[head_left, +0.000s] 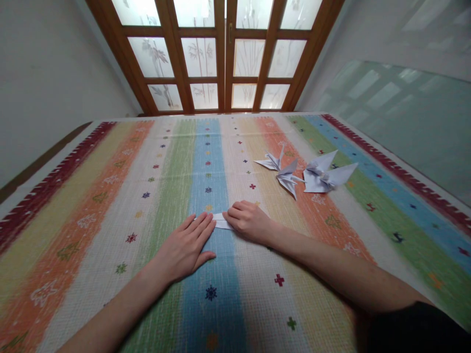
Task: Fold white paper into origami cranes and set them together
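Note:
A small piece of folded white paper (pixel 222 221) lies on the blue stripe of the tablecloth, partly covered by both hands. My left hand (pixel 189 245) rests flat, its fingers stretched out over the paper's left end and the thumb apart. At the right end, my right hand (pixel 248 221) is closed, fingers curled with their tips on the paper. How far the paper reaches under the hands is hidden.
Several folded paper cranes stand right of my hands: a slim paper crane (pixel 289 176) and, beside it, wider-winged folded paper (pixel 322 174). Striped cloth (pixel 165 186) covers the table. Beyond its far edge is a wooden lattice door (pixel 222 59); a glass panel (pixel 401 113) is at right.

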A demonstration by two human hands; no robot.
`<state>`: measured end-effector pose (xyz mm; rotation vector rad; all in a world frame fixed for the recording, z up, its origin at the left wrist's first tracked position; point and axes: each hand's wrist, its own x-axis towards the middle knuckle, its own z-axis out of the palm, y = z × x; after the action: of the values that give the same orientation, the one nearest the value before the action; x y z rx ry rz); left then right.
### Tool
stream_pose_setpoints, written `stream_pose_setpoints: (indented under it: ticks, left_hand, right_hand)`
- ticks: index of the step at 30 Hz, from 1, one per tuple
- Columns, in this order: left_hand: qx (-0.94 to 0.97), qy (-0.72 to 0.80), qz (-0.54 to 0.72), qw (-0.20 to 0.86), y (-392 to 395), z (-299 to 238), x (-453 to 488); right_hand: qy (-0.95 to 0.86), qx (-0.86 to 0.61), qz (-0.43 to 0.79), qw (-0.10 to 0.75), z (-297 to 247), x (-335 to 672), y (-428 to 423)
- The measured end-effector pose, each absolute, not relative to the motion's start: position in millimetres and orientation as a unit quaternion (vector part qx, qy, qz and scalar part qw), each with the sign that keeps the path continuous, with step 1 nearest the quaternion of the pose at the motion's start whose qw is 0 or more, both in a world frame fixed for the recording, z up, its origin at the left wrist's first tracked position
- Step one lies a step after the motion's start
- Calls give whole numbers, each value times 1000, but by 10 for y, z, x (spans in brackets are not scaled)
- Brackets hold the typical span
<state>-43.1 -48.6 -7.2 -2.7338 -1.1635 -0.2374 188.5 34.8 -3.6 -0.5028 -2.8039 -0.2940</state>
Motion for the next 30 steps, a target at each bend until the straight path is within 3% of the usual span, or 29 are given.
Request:
stream_pose_setpoints:
  ticks: [8,22,30]
  left_hand:
    - [-903,-422,-77,9,-511,-102,-462]
    - [-865,-493,-65,72,-557,-21,-746]
    - [-924,-382,-34,14,-363,-5,-176]
  right_hand:
    - [-969,-194,-72,134,-18,2013,273]
    - [-956,-250,-22,151,-55,2281,184]
    - [-951,-266,19,157,-64,2348,178]
